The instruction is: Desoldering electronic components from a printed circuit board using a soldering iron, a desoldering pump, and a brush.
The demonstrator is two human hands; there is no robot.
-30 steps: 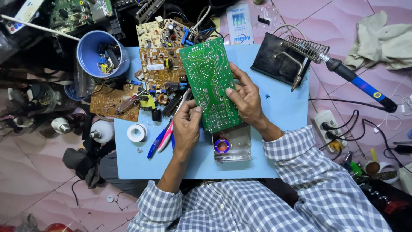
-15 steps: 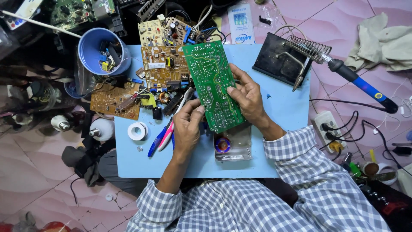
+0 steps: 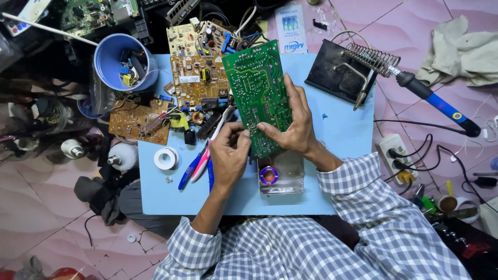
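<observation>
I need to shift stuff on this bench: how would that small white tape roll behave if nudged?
The white tape roll lies flat on the blue table, so it would probably slide rather than roll. It looks small and hollow, so likely light. Tipped onto its edge, it could well roll off toward the left rim nearby.

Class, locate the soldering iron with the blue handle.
In the head view, the blue-handled soldering iron rests in the coiled wire stand at upper right, right of the green circuit board.
</observation>
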